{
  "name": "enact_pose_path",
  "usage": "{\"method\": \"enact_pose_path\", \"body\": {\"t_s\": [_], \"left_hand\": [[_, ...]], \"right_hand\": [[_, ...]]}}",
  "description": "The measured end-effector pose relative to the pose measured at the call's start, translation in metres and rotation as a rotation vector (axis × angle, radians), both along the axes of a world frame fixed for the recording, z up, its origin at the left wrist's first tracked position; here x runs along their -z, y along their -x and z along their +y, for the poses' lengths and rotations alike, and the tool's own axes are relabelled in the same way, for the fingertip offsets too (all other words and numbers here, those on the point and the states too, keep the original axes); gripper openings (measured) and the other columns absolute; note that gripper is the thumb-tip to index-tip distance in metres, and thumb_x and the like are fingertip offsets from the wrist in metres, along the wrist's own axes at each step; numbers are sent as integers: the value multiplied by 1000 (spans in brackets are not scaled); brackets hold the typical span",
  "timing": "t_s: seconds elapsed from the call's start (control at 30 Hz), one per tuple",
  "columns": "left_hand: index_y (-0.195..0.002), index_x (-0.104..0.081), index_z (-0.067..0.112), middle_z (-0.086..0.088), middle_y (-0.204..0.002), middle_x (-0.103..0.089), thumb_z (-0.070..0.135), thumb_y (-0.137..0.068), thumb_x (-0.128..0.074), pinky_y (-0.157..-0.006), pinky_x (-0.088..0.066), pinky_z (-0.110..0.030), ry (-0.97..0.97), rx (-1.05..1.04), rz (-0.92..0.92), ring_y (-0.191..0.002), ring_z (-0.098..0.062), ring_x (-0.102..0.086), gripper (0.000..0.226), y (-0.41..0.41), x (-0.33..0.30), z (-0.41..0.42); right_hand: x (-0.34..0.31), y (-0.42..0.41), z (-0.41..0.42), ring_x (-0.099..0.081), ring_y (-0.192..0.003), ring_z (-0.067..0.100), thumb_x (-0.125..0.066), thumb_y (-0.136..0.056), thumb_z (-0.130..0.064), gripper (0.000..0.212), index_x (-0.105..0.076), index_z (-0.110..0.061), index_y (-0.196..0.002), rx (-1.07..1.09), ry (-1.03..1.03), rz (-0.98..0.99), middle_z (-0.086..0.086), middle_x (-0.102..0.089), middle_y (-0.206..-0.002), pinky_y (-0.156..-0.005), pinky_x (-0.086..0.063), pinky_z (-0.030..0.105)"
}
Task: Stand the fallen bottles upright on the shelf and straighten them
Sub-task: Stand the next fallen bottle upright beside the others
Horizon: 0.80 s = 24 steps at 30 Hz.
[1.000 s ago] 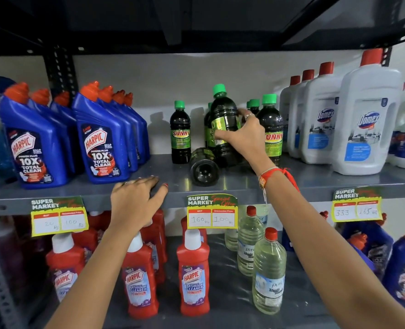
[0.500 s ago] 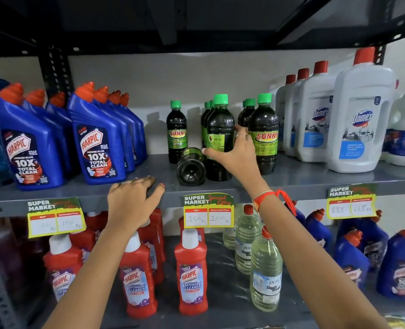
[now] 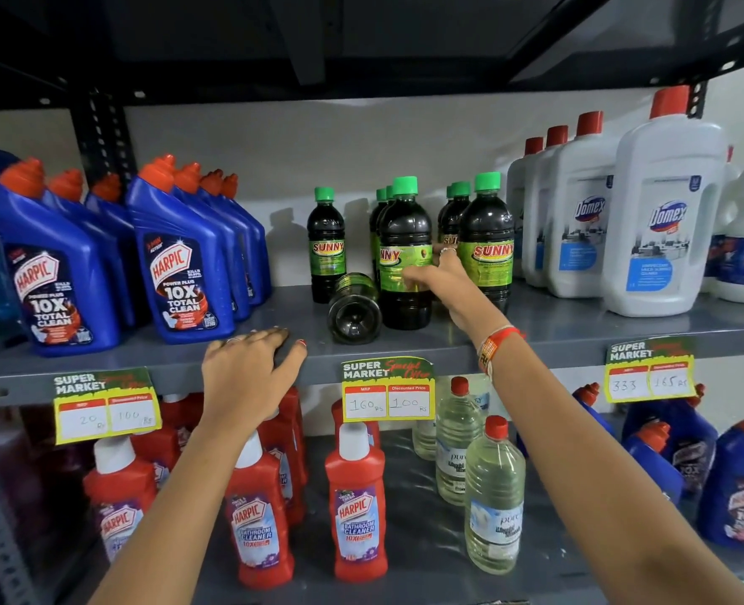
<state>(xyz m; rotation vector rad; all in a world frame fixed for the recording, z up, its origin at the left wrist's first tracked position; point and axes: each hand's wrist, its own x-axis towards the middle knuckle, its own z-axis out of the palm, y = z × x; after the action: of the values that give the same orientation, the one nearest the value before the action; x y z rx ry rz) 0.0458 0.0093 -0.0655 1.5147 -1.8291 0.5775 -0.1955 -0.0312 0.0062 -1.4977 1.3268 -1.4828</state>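
Note:
Dark Sunny bottles with green caps stand in the middle of the grey shelf (image 3: 579, 329). One fallen Sunny bottle (image 3: 354, 310) lies on its side, base toward me, left of the group. Right beside it stands an upright Sunny bottle (image 3: 405, 229), and my right hand (image 3: 444, 281) grips its label from the right side. Another upright Sunny bottle (image 3: 326, 246) stands alone further left, and one (image 3: 488, 238) stands right of my hand. My left hand (image 3: 248, 369) rests flat on the shelf's front edge, fingers apart, holding nothing.
Blue Harpic bottles (image 3: 182, 264) fill the shelf's left part and white Domex jugs (image 3: 662, 211) its right. Price tags (image 3: 387, 390) hang on the front edge. Red Harpic bottles (image 3: 357, 513) and clear bottles (image 3: 494, 495) stand on the lower shelf.
My right hand has lowered the Sunny bottle from a raised, tilted hold onto the shelf, where it stands upright with its label turned further frontward. My left hand has stayed put.

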Motion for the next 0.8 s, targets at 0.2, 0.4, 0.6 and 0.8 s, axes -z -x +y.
{"method": "enact_pose_path", "body": {"t_s": [0.2,0.4,0.6,0.8], "left_hand": [[-97,-70,15,-6,-95,-73,48,-80,-30,-76,-42,-37,13,3,-3,-84,-25,-66,55,0,0,0],[-96,-70,14,-6,-95,-73,47,-80,-30,-76,-42,-37,15,8,2,-84,-25,-66,54,1,0,1],[-96,-70,14,-7,-93,-74,48,-80,-30,-75,-42,-37,11,2,0,-83,-25,-66,55,1,0,0],[-95,-71,15,-7,-92,-74,48,-79,-30,-75,-42,-37,12,-9,4,-82,-25,-65,55,1,1,-1]], "right_hand": [[7,-9,-6,-49,-120,28,-77,-64,-51,93,-37,0,-131,341,173,409,15,-53,-125,-94,-43,34],[2,-16,-2,-57,-113,32,-79,-62,-50,86,-44,1,-122,497,213,539,15,-59,-121,-88,-47,38],[1,-6,-12,-54,-112,22,-81,-69,-23,72,-35,-8,-122,145,40,107,9,-54,-121,-97,-46,35],[5,-12,-6,-51,-108,20,-81,-66,-39,94,-28,-1,-134,232,121,236,6,-52,-115,-89,-42,28]]}}
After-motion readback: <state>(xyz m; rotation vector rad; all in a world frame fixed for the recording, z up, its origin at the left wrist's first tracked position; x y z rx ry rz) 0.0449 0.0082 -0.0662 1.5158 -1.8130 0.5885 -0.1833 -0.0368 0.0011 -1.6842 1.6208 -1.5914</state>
